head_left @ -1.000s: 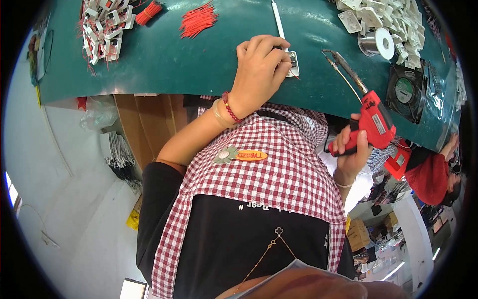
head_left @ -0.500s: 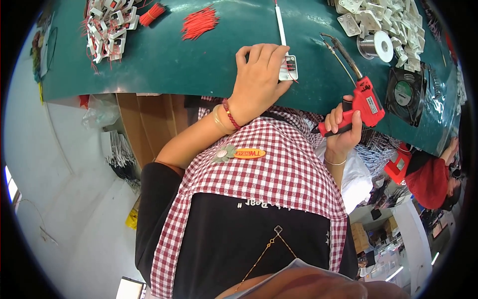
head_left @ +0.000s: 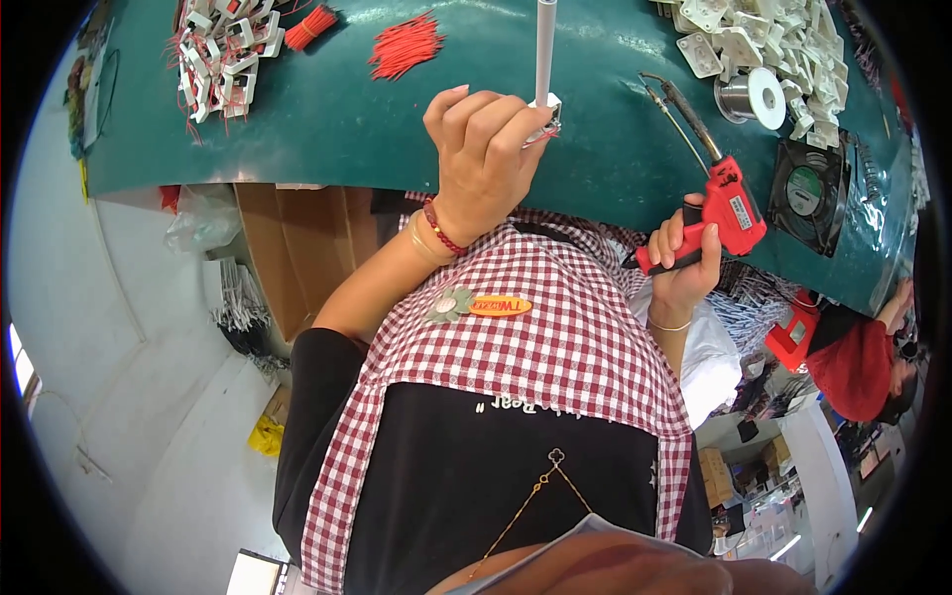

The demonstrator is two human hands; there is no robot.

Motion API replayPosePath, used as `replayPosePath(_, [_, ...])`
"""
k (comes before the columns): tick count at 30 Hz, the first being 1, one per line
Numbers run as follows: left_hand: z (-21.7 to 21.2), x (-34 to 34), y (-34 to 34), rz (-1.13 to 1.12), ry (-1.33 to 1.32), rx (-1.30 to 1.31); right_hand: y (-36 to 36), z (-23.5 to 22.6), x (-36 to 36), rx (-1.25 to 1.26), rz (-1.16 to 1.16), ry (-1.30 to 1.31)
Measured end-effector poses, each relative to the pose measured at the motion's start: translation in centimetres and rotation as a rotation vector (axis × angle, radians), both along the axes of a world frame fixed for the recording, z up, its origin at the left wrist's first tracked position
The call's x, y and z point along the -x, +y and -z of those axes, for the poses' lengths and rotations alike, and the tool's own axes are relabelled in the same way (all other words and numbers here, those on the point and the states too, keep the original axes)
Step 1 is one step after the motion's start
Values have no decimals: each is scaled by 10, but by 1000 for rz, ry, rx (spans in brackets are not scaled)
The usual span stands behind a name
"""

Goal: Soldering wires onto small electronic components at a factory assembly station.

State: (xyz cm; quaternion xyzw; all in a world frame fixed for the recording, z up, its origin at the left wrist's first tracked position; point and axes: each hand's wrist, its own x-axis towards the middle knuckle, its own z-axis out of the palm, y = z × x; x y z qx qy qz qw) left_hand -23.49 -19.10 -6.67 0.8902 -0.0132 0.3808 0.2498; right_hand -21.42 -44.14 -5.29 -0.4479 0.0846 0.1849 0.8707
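Green worktop [head_left: 297, 134] spans the frame's top; we note left hand [head_left: 484, 149] pinching white housing [head_left: 551, 107], upper centre, and right hand [head_left: 686, 266] gripping red soldering gun [head_left: 735, 208].

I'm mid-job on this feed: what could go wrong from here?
1. The right hand holds a red soldering gun with its metal barrel exposed; if hot, it might burn the left hand should they meet.
2. The left hand partly hides the small white housing, so a slip might go unseen.
3. The long white tube reaches past the picture's top edge; a knock there could perhaps twist the housing.
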Motion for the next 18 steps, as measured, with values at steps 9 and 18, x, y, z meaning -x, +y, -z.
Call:
replayPosePath(9, [-6, 3, 15, -101, 59, 19, 2, 3, 0, -60, -29, 16])
replayPosePath(18, [-48, -12, 200, -916, -83, 55, -6, 5, 3, -32, -25, -6])
